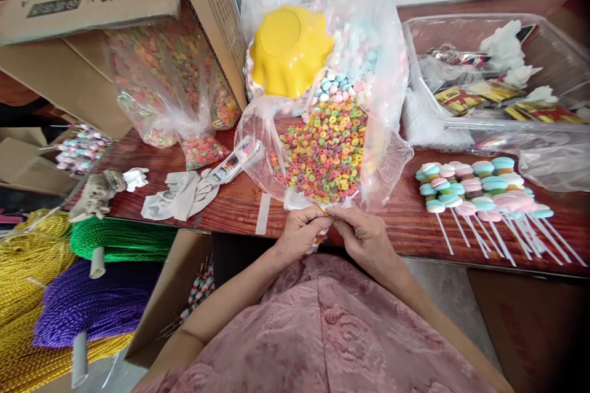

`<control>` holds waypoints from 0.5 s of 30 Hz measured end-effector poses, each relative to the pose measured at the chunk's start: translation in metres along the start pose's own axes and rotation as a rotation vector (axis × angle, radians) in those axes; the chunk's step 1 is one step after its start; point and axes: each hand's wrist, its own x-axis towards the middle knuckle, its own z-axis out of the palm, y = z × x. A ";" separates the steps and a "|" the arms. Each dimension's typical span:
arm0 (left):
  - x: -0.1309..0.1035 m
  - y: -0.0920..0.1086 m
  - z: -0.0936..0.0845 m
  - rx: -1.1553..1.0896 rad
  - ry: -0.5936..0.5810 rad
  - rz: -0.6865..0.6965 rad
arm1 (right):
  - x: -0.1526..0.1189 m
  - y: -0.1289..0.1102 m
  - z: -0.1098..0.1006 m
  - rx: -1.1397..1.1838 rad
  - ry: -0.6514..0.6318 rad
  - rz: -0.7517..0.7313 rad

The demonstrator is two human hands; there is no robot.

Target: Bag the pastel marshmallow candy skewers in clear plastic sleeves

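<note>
My left hand and my right hand meet at the table's front edge, fingers pinched on a small gold tie between them. Under my fingers hangs a small pastel item in clear wrap, mostly hidden. Just beyond lies an open clear bag of colourful ring candies. Behind it, a yellow scalloped bowl rests upside down on a bag of pastel candies. To the right, several candy skewers with white sticks lie side by side.
A cardboard box with bagged candy stands at the left, gloves in front. A clear plastic bin holds packets at the right. Gold, green and purple cord bundles lie lower left, beside a box of skewers.
</note>
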 end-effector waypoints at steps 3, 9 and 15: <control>0.001 0.001 0.000 -0.023 0.022 0.013 | -0.006 0.001 0.003 0.017 0.061 0.021; 0.002 0.010 0.000 0.122 0.019 0.187 | -0.018 0.000 0.012 0.381 0.171 0.333; 0.005 0.024 0.003 0.287 -0.143 0.336 | -0.010 0.010 0.002 0.861 -0.013 0.570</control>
